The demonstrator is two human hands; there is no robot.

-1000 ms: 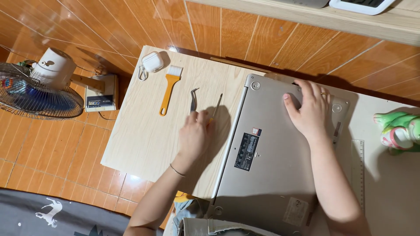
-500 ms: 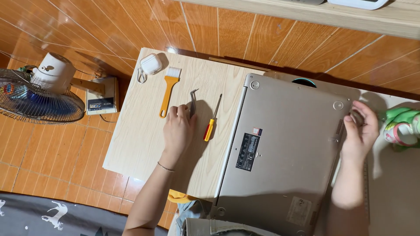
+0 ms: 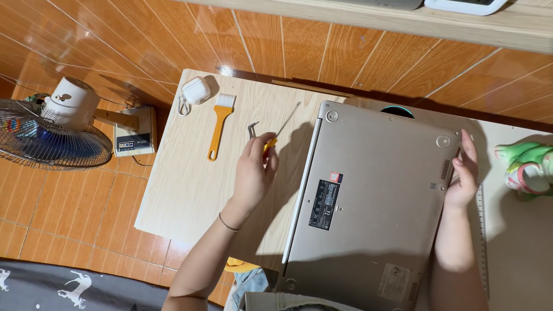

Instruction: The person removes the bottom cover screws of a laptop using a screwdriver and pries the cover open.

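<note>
A silver laptop [image 3: 374, 190] lies upside down, partly on the light wooden table [image 3: 190, 178]. My left hand [image 3: 253, 170] is closed around a screwdriver [image 3: 276, 133] with a yellow-orange handle; its thin shaft points up and right toward the laptop's top left corner. Small metal tweezers [image 3: 252, 129] lie just above my fingers. My right hand [image 3: 464, 173] rests flat against the laptop's right edge, fingers extended.
An orange-handled brush [image 3: 219, 129] and a white earbud case [image 3: 196, 90] lie at the table's far left. A fan [image 3: 55, 129] stands on the tiled floor to the left. A green and pink figurine [image 3: 527, 167] sits at the right. A wooden shelf [image 3: 368, 17] runs along the top.
My left hand has picked the screwdriver up off the table. My right hand moved from the laptop's top to its right edge. The view has shifted slightly.
</note>
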